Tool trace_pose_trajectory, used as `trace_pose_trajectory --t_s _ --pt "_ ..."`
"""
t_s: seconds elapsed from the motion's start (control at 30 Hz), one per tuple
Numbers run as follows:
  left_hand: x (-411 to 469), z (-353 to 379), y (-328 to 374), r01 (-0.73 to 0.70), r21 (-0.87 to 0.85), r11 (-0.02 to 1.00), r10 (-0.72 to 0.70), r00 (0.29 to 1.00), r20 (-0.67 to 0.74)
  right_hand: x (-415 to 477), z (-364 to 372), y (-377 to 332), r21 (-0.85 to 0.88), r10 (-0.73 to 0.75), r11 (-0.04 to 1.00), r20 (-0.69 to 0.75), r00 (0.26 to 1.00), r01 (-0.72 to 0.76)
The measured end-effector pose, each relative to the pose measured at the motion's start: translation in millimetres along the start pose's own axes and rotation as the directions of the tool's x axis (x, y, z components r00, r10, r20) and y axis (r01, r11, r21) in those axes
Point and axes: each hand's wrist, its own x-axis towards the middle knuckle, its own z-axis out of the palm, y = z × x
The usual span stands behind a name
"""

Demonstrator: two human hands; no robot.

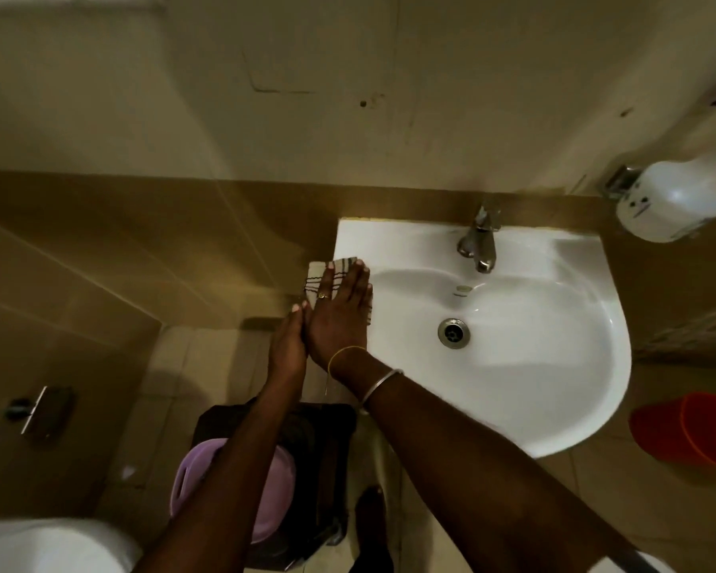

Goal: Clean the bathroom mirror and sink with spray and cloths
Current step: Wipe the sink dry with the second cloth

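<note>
Forearms [472, 448] forward, pressing limp, light cloth [331, 268] to sink [554, 407] rim with right hand [340, 312], fingers [348, 279] straight; left hand [288, 345] flat alongside, empty; edge pinch likely best.

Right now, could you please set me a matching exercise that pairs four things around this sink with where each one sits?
Things:
1. striped beige cloth
2. silver metal tap
3. white plastic spray bottle
4. red plastic bucket

Places:
A. on the floor, right of the white ceramic sink
B. up by the wall, at the far right
C. flat under the right hand, on the sink's left rim
D. at the back of the basin

Pairs: 1-C, 2-D, 3-B, 4-A.
</note>
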Motion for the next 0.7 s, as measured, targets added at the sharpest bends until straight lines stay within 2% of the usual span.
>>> trace_pose_trajectory --t_s 0.17,0.37,0.57,0.7 --pt "33.7 23.3 21.7 -0.011 0.044 0.999 0.008 0.998 0.057 44.8 -12.4 9.5 -0.024 -0.008 1.000 -0.013 1.000 0.007" --pt "54.9 53.4 43.8 -0.064 0.080 0.995 0.060 0.997 0.054 86.4 -21.2 28.1 -0.058 -0.021 0.998 -0.062 0.998 0.017" --pt "59.4 67.4 48.8 -0.182 0.180 0.967 0.186 0.983 -0.005 90.8 -29.2 59.7 -0.076 -0.079 0.995 -0.127 0.989 0.070" --pt "54.5 74.7 47.6 -0.208 0.208 0.956 0.219 0.975 -0.034 82.2 -41.5 103.2 -0.143 -0.052 0.989 -0.222 0.974 0.020"
